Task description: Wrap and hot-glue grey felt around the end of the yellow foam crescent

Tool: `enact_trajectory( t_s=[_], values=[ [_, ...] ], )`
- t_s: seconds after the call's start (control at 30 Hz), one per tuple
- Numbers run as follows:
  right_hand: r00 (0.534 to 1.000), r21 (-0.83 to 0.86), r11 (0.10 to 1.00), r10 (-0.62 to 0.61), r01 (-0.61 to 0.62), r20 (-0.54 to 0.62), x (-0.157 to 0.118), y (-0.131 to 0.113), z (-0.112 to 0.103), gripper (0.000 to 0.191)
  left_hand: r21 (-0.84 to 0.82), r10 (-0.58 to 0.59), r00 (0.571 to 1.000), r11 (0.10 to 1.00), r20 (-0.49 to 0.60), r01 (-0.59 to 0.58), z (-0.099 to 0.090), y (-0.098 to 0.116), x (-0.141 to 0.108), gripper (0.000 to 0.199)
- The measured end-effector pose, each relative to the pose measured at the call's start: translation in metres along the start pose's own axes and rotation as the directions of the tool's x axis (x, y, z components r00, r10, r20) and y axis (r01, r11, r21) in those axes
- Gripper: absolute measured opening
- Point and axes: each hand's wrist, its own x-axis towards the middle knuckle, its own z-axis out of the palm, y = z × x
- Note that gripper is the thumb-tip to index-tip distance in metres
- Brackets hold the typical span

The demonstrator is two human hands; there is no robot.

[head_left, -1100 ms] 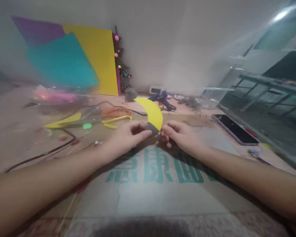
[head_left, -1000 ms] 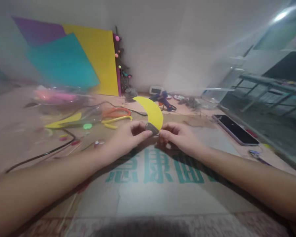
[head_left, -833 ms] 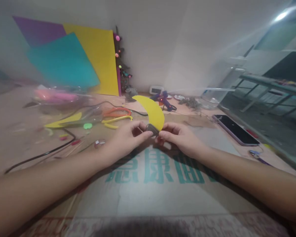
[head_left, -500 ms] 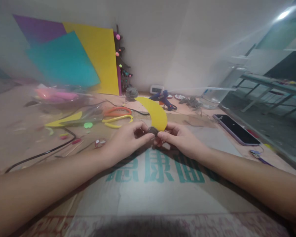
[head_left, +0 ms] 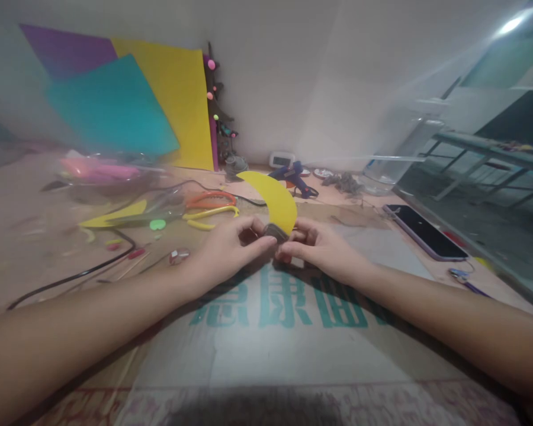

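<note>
A yellow paper crescent (head_left: pixel 278 198) stands upright with its tip curving up to the left. Its lower end meets a small dark grey lump (head_left: pixel 275 232). My left hand (head_left: pixel 233 245) is closed, pinching the lump between thumb and fingers. Close by on the other side, my right hand (head_left: pixel 322 248) has its fingers loosely curled, thumb and index apart, beside the crescent's base. Whether its fingertips touch the lump is hard to see. Beneath both hands lies a pale board (head_left: pixel 266 355) with green printed characters.
To the left lie orange-and-yellow-handled scissors (head_left: pixel 211 201), a black cord (head_left: pixel 75 275) and a plastic bag (head_left: pixel 102 168). Behind are a blue glue gun (head_left: pixel 293 173), a small clock (head_left: pixel 282 159) and coloured sheets (head_left: pixel 115 106). A phone (head_left: pixel 426 231) and clear container (head_left: pixel 386 171) sit right.
My right thumb and fingers have loosened from the crescent's base and drawn slightly apart. The crescent has shifted a little left and up, while my left hand keeps its pinch.
</note>
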Motion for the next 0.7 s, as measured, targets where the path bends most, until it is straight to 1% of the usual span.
enact_trajectory(
  t_s=[0.07,0.17,0.23,0.3,0.37,0.43,0.5,0.6,0.7],
  values=[
    [0.999,0.005,1.000,-0.005,0.005,-0.037,0.001,0.002,-0.001,0.032,-0.046,0.003,1.000,0.999,0.005,-0.003,0.000,-0.001,0.000,0.020],
    [0.991,0.093,0.991,-0.081,0.092,-0.107,0.003,0.009,-0.005,0.032,-0.110,-0.008,1.000,0.994,-0.008,0.007,-0.001,-0.005,0.002,0.022],
    [0.981,0.165,0.974,-0.131,0.154,-0.142,0.005,0.014,-0.008,0.032,-0.142,-0.063,0.998,0.988,-0.027,0.058,-0.001,-0.007,0.004,0.024],
    [0.975,0.200,0.964,-0.141,0.175,-0.173,0.007,0.017,-0.011,0.032,-0.170,-0.131,0.991,0.978,-0.029,0.124,-0.002,-0.008,0.006,0.027],
    [0.971,0.200,0.965,-0.129,0.170,-0.203,0.008,0.018,-0.013,0.032,-0.194,-0.173,0.985,0.967,-0.018,0.167,-0.002,-0.008,0.007,0.029],
    [0.968,0.185,0.970,-0.117,0.160,-0.221,0.008,0.016,-0.012,0.033,-0.202,-0.183,0.983,0.963,-0.009,0.177,-0.002,-0.007,0.007,0.029],
    [0.967,0.157,0.977,-0.102,0.141,-0.234,0.007,0.014,-0.011,0.032,-0.196,-0.174,0.985,0.966,-0.007,0.169,-0.002,-0.007,0.008,0.029],
    [0.957,0.090,0.992,-0.063,0.092,-0.283,0.005,0.008,-0.008,0.025,-0.190,-0.162,0.987,0.969,-0.013,0.156,-0.002,-0.007,0.008,0.030],
    [0.948,0.031,0.998,-0.049,0.061,-0.315,0.003,0.004,-0.005,0.030,-0.191,-0.141,0.990,0.972,-0.002,0.138,-0.001,-0.008,0.007,0.029]
  ],
)
